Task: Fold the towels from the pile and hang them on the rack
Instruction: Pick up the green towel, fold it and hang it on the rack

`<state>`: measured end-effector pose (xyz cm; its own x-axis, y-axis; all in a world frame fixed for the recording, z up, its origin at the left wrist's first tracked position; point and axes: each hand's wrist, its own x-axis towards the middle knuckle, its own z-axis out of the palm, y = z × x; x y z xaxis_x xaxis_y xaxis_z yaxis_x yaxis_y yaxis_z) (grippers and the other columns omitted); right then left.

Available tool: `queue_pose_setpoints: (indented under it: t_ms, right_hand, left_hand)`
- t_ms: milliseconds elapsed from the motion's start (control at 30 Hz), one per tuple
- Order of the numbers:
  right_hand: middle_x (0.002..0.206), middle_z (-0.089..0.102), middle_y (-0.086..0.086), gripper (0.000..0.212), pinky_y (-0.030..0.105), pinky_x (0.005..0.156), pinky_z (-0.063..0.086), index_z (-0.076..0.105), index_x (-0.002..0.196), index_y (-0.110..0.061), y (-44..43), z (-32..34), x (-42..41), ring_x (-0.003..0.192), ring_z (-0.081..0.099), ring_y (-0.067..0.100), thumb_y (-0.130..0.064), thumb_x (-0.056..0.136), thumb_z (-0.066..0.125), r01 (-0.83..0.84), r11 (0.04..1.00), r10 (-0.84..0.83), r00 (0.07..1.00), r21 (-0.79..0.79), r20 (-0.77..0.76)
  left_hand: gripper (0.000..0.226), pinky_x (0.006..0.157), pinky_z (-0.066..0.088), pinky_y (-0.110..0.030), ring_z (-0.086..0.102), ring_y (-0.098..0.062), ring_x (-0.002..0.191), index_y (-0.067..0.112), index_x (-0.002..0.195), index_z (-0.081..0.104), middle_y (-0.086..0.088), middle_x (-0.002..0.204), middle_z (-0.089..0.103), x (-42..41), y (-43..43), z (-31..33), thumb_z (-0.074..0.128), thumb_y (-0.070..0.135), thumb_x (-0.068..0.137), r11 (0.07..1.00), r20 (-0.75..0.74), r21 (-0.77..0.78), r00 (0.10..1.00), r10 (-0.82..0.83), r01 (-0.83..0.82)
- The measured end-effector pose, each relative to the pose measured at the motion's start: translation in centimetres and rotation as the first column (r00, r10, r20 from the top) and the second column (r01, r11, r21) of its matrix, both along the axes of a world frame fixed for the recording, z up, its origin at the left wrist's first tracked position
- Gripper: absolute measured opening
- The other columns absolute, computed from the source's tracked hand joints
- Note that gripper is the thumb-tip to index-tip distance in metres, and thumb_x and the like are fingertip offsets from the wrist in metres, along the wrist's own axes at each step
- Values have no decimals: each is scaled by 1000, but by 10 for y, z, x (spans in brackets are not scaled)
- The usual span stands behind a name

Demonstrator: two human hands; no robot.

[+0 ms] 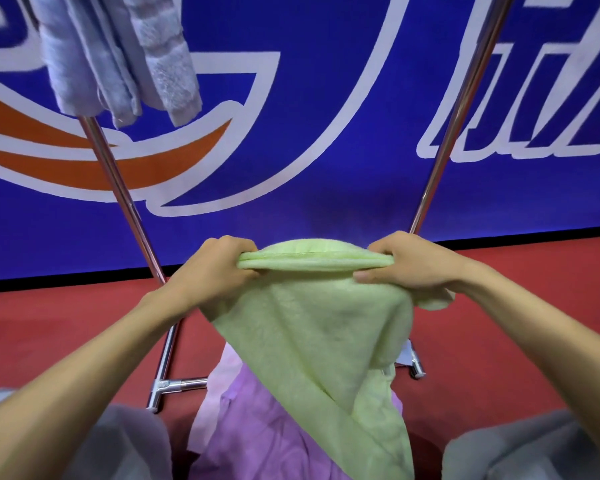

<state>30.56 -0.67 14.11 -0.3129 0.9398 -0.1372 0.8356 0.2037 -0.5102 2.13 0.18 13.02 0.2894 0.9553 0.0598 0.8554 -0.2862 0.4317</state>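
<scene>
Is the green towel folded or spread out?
Folded: green towel shows two stacked edges pinched between left hand and right hand.

Two bare hands show, the left hand (219, 268) and the right hand (413, 265), both gripping the one light green terry towel (326, 327). Below it lies one lilac cloth pile (257, 427); how many towels it holds cannot be told. Three pale blue terry towels (80, 64) appear to hang at the upper left, though their folds overlap. Two slanted shiny metal rack poles (118, 181) are visible, one blue printed banner (326, 150), and two grey-clad knees (129, 441).
</scene>
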Motion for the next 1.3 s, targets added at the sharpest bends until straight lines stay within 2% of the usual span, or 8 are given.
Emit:
queue_pose_setpoints:
  t_ms: [267, 433, 533, 633, 733, 900, 1100, 1300]
  right_hand:
    - [64, 63, -3, 29, 22, 55, 43, 69, 78, -13, -6, 15, 1, 57, 54, 7, -42, 81, 68, 14, 984, -66, 954, -175, -293]
    - [66, 66, -8, 9, 14, 52, 43, 64, 86, -10, -7, 16, 6, 57, 58, 4, -12, 93, 59, -91, 954, -56, 883, -287, -466]
    - [59, 63, -15, 16, 12, 55, 39, 65, 78, -21, -1, 5, 4, 54, 53, -3, -11, 90, 63, -28, 994, 6, 980, -108, -199]
    - [58, 56, -7, 30, 28, 57, 39, 56, 62, -22, 8, -6, 5, 60, 51, 11, -38, 82, 72, 76, 992, -93, 982, 104, 162]
    - [56, 43, 3, 62, 33, 52, 32, 38, 56, -11, 10, -10, 6, 60, 45, 24, -64, 73, 66, 224, 955, -267, 934, 196, 237]
    - [53, 37, 3, 65, 33, 52, 27, 31, 52, -13, 10, -5, -2, 55, 40, 21, -68, 80, 54, 299, 946, -321, 919, 128, 229]
    - [71, 64, 7, 35, 24, 57, 46, 67, 77, -3, -1, -6, -20, 59, 58, 16, -37, 85, 69, 236, 900, -379, 838, -366, -392]
    - [77, 65, 3, 11, 21, 62, 49, 67, 91, -10, -11, -14, -50, 68, 61, 11, -6, 93, 56, -45, 877, -319, 690, -478, -650]
  left_hand:
    - [34, 65, 50, -32, 61, -16, 70, 7, 88, 65, -10, 78, 66, 3, -6, 14, 59, 40, 91, 949, 436, -311, 894, 104, 42]
    - [28, 72, 50, -37, 62, -24, 79, 12, 82, 65, -9, 83, 67, -4, -1, 14, 51, 33, 94, 989, 251, -77, 958, 142, -127]
    - [21, 74, 53, -40, 61, -22, 82, 22, 80, 67, 2, 78, 67, -7, -1, 8, 55, 36, 91, 986, 84, 65, 985, 149, -154]
    - [17, 70, 49, -34, 60, -20, 83, 20, 86, 70, 1, 81, 68, -5, 0, 8, 59, 32, 91, 983, 130, 46, 977, 169, -177]
    - [18, 69, 48, -33, 62, -19, 83, 17, 86, 71, -1, 81, 69, -4, 3, 9, 62, 32, 90, 980, 155, 11, 969, 195, -199]
    - [20, 67, 53, -34, 65, -19, 72, 15, 82, 70, -5, 82, 71, 2, 0, 10, 72, 35, 81, 954, 386, -230, 882, 270, -192]
    - [21, 69, 50, -34, 62, -25, 69, 11, 79, 63, -12, 80, 67, 28, -13, 5, 63, 30, 89, 823, 603, -559, 632, 487, -100]
    - [16, 46, 47, -18, 62, -13, 52, 8, 88, 61, -7, 70, 65, 53, -22, -6, 51, 17, 96, 775, 698, -632, 431, 571, -2]
